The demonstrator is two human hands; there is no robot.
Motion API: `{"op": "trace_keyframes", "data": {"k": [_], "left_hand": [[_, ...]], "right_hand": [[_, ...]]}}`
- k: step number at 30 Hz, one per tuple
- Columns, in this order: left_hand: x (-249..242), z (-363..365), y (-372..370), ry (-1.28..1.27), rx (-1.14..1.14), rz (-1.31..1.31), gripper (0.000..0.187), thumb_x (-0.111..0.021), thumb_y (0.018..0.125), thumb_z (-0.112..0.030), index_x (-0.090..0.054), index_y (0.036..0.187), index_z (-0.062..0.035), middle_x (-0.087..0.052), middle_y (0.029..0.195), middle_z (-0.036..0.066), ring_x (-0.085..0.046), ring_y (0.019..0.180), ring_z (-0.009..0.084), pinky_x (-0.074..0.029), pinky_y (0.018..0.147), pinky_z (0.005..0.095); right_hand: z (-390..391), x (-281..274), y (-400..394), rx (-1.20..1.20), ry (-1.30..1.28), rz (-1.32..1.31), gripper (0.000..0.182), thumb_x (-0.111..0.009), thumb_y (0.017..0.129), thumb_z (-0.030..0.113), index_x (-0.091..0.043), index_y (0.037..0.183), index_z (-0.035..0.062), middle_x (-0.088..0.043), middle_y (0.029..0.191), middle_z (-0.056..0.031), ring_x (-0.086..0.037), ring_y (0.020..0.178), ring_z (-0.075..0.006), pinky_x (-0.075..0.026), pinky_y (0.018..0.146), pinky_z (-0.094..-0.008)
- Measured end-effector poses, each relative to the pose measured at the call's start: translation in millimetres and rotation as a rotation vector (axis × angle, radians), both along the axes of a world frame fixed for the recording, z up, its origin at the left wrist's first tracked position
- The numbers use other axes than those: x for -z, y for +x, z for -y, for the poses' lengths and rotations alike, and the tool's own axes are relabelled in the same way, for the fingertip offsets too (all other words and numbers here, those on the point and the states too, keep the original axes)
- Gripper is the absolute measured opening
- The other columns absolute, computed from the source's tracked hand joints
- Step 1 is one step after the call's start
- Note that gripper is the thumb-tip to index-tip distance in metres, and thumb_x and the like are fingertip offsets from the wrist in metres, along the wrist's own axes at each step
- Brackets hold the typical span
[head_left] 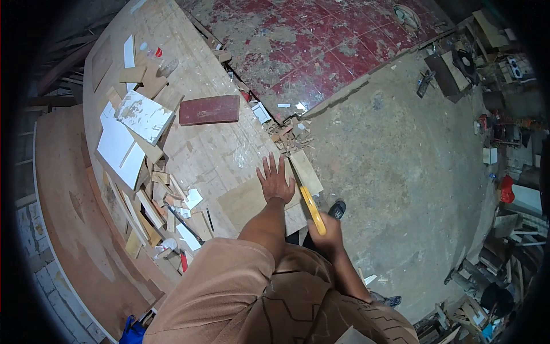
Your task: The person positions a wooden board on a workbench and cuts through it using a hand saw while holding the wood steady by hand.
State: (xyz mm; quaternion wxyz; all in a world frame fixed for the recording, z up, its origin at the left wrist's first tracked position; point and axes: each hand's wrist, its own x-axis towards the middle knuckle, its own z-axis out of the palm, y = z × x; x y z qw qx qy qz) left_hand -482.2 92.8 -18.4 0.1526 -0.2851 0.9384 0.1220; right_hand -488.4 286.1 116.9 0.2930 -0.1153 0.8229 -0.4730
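My left hand lies flat with its fingers spread on a thin plywood sheet at the edge of the wooden worktable. Just right of it, my right hand is closed round the yellow handle of a handsaw. The saw's narrow blade points up and left, between my left hand and a pale strip of board that juts past the table edge. Whether that strip is still joined to the sheet, I cannot tell.
A dark red board lies on the table. White panels, wood offcuts, a pencil and a clear bottle are at its left side. Scraps cover the floor by the table edge. A shoe shows below the saw. Tools and timber line the right side.
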Motion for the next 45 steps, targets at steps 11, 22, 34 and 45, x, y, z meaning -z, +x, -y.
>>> {"op": "trace_keyframes", "data": {"k": [11, 22, 34, 45], "left_hand": [[1.8, -0.1, 1.9, 0.008, 0.003, -0.038, 0.084, -0.051, 0.092, -0.044, -0.015, 0.163, -0.018, -0.004, 0.169, 0.016, -0.001, 0.156, 0.038, 0.0, 0.121, 0.0629], [5.8, -1.5, 4.2, -0.003, 0.006, -0.065, 0.083, -0.051, 0.092, -0.045, -0.016, 0.162, -0.018, -0.004, 0.169, 0.016, 0.0, 0.156, 0.0379, -0.001, 0.121, 0.0631], [5.7, 1.9, 2.7, -0.028, 0.007, -0.062, 0.081, -0.049, 0.093, -0.045, -0.017, 0.162, -0.017, -0.004, 0.169, 0.016, -0.001, 0.156, 0.0384, -0.001, 0.121, 0.0638], [1.4, -1.4, 3.6, -0.015, 0.017, -0.003, 0.081, -0.048, 0.093, -0.044, -0.015, 0.162, -0.0175, -0.004, 0.169, 0.016, 0.0, 0.156, 0.0381, 0.0, 0.121, 0.0631]], "right_hand": [[3.6, 25.2, -13.2, -0.054, 0.048, -0.084, 0.017, -0.068, 0.08, 0.017, -0.062, 0.078, 0.0013, -0.061, 0.066, -0.0223, -0.067, 0.064, -0.0406, -0.051, 0.058, -0.0446], [-33.4, -34.6, 16.3, -0.022, 0.089, -0.011, 0.02, -0.07, 0.085, 0.017, -0.059, 0.08, 0.0, -0.06, 0.065, -0.0156, -0.059, 0.056, -0.0246, -0.047, 0.058, -0.038], [18.1, 26.0, -11.3, 0.025, -0.049, -0.052, 0.025, -0.07, 0.082, 0.021, -0.059, 0.075, 0.0, -0.06, 0.066, -0.023, -0.063, 0.062, -0.0428, -0.049, 0.056, -0.0457], [-61.9, -42.6, 23.4, -0.036, 0.108, 0.05, 0.021, -0.07, 0.083, 0.02, -0.06, 0.076, 0.0016, -0.063, 0.066, -0.0198, -0.066, 0.06, -0.0383, -0.049, 0.055, -0.0432]]}}
